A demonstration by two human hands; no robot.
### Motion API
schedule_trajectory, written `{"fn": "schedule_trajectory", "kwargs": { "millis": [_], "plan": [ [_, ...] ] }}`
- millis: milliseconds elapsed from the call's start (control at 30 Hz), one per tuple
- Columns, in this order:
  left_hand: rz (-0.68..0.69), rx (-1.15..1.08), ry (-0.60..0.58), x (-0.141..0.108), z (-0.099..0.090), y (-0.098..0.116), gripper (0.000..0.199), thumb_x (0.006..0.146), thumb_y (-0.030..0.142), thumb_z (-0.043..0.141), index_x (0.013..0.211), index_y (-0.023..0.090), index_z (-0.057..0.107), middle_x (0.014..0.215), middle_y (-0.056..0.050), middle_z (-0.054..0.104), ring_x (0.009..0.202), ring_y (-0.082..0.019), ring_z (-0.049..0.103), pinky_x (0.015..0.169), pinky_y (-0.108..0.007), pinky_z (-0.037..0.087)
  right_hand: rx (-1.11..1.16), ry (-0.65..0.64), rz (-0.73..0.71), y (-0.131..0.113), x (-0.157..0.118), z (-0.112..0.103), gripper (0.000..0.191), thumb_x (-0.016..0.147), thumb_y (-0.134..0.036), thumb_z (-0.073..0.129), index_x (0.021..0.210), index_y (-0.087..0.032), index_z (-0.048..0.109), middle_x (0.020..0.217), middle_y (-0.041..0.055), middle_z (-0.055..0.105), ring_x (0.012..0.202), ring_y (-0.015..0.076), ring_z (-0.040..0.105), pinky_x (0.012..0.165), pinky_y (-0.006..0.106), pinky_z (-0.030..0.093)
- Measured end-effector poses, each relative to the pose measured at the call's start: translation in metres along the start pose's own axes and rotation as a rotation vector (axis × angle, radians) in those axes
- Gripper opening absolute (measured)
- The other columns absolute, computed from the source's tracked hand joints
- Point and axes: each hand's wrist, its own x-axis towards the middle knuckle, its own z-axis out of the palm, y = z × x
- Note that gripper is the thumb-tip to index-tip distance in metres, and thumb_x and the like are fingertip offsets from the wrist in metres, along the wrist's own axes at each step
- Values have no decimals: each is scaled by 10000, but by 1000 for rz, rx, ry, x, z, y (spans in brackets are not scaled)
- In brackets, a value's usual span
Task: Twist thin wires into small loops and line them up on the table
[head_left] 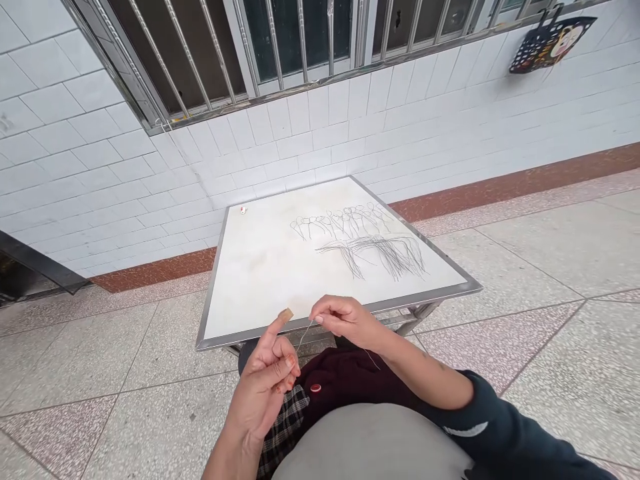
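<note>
A thin wire (305, 337) runs between my two hands, over the near edge of the white table (260, 267). My left hand (269, 373) pinches its lower end between thumb and curled fingers; the index finger points up, with a tan wrap on its tip. My right hand (345, 319) has its thumb and index finger closed on the upper part, and a loose end hangs below that hand. On the table lie a row of looped wires (345, 221) and, nearer me, a bundle of loose dark wires (385, 250).
A small white and red object (243, 210) lies at the table's far left corner. Behind the table stands a white tiled wall (300, 133) with a barred window. A patterned bag (547, 45) hangs at the upper right.
</note>
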Motion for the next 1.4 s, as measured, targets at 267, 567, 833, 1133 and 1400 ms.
{"fn": "schedule_trajectory", "kwargs": {
  "millis": [267,567,833,1133,1400],
  "plan": [
    [-115,81,1,-10,-14,21,585,805,178,640,1357,239,457,670,24,517,517,-38,357,460,-173,219,-65,86,-40,4,1,-24,145,892,-278,527,868,-178,629,678,-20,542,522,71,420,504,202,344],
    [114,389,195,5,-8,35,543,870,340,573,1379,263,401,849,-12,609,752,-117,548,692,-239,434,-115,139,-53,-17,4,-18,130,884,-261,531,846,-183,627,710,-10,565,498,66,416,472,204,341],
    [-37,202,-57,28,26,26,562,878,326,560,1398,234,366,800,-20,623,587,-91,509,530,-219,444,-320,5,-203,-21,3,-3,211,928,-244,466,897,-176,664,777,31,668,664,108,581,617,218,437],
    [-222,92,-161,28,16,20,670,818,249,636,1422,248,346,749,-28,651,373,-17,344,361,-178,205,-505,-207,-362,-19,-5,-14,242,959,-241,422,970,-193,659,774,26,661,683,113,572,643,217,413],
    [-274,188,-144,14,11,24,745,786,272,663,1446,218,320,645,-10,620,400,-34,370,399,-187,221,-654,-197,-484,-26,-10,-12,284,948,-159,365,921,-193,646,649,1,561,612,113,492,551,220,333]
  ]
}}
